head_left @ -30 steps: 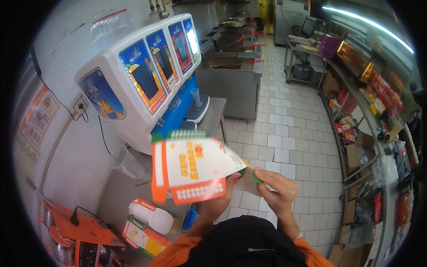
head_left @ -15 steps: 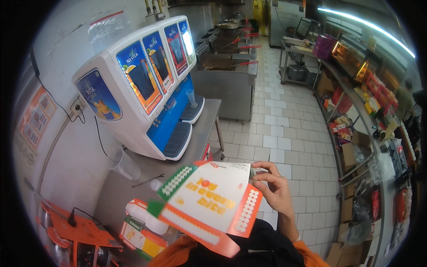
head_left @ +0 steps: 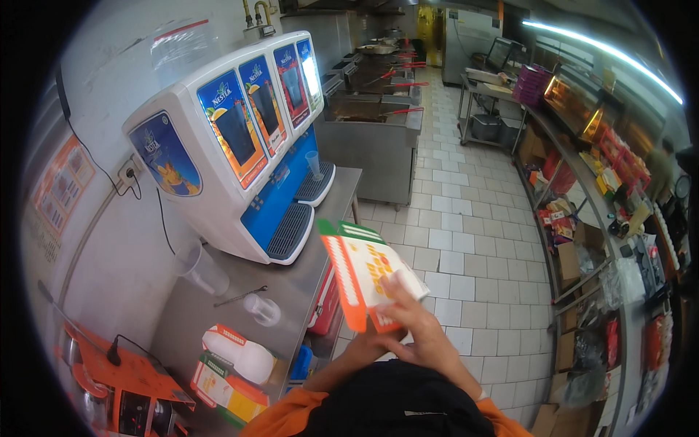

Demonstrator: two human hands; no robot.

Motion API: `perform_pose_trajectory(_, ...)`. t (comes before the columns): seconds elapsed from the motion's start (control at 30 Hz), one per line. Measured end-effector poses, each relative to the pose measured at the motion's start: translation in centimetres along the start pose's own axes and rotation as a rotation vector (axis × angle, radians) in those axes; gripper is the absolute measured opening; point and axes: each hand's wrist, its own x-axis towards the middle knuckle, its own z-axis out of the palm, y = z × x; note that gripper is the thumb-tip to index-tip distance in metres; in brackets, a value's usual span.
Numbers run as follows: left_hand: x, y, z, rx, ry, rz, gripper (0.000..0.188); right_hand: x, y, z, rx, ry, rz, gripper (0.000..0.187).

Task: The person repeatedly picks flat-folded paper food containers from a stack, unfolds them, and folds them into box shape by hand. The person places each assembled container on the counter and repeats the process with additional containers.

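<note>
Over the gap beside the steel counter I hold a partly folded cardboard food box (head_left: 373, 271), white with orange and green flaps and a dotted pattern. My right hand (head_left: 416, 324) is closed on its near right part, some fingers lying over the printed panel. My left hand (head_left: 370, 345) grips the box from below at the near edge; its fingers are mostly hidden behind the box and the other hand. On the counter to the left lie more flat printed cartons (head_left: 224, 390) and a white rounded item (head_left: 253, 360).
A drink dispenser (head_left: 233, 138) stands on the steel counter (head_left: 186, 309). Near it are a clear plastic jug (head_left: 202, 268), a clear cup (head_left: 262, 309) and dark tongs (head_left: 240, 295). An orange appliance (head_left: 127, 371) sits at lower left. Crowded shelving (head_left: 582, 218) lines the right side of the tiled floor.
The box has moved up and away from me, turned and folded narrower. My right hand has shifted from its far corner to the near side. The left hand has come partly into view.
</note>
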Motion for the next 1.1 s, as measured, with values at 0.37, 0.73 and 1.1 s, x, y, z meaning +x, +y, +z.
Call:
perform_pose_trajectory(0.37,0.3,1.9,-7.1,-1.076,0.312,-0.546,0.019,-0.9,0.6,-1.9,-0.082,-0.032,-0.13,0.031)
perform_pose_trajectory(0.73,0.6,5.3,-3.4,-0.564,0.581,-0.424,0.016,-1.7,-1.2,0.6,0.091,0.229,0.162,0.022)
perform_pose_trajectory(1.1,1.0,4.3,-3.6,-0.841,0.556,-0.291,0.013,-2.2,-0.2,-1.5,0.621,0.064,0.438,0.02)
